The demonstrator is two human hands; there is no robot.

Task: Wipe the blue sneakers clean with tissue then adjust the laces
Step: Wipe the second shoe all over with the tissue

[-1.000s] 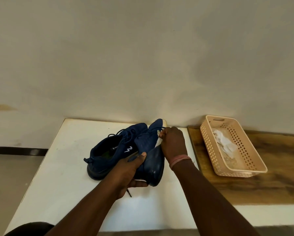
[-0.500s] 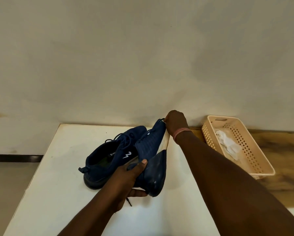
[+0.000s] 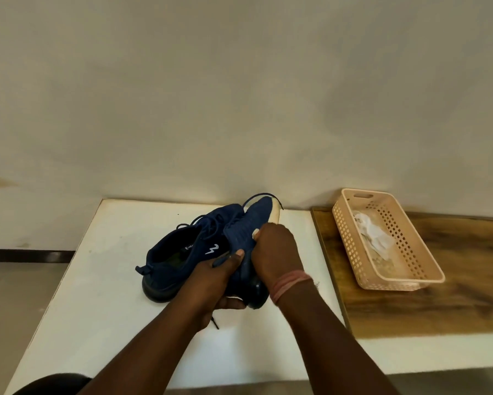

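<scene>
Plain cream wall rises behind a smooth white table (image 3: 97, 280) whose right edge meets a wood-grain board (image 3: 453, 295). On the board, toward its far left corner, sits a peach plastic basket (image 3: 351, 243), rectangular with perforated sides, holding crumpled white tissues (image 3: 372, 235).

Near the table's far edge, right of its middle, are the two blue sneakers, both of knitted mesh fabric. One sneaker (image 3: 179, 258) rests on its dark sole on the table, heel toward the near left, a white zigzag mark on its side and its laces loose. The other sneaker (image 3: 245, 223) is lifted and tilted, toe pointing at the wall, its pale sole edge showing at the toe and its glossy dark heel lowest, toward the near edge.

Both forearms reach in from the near edge. The left hand (image 3: 211, 283) grips the lifted sneaker from the left side near the heel, thumb curled over the upper and fingers wrapped beneath. The right hand (image 3: 276, 252), a pink band at its wrist, is curled over the sneaker's right side, fingers closed on a wad of white tissue (image 3: 256, 232) pressed against the mesh; only a small bit of it shows.
</scene>
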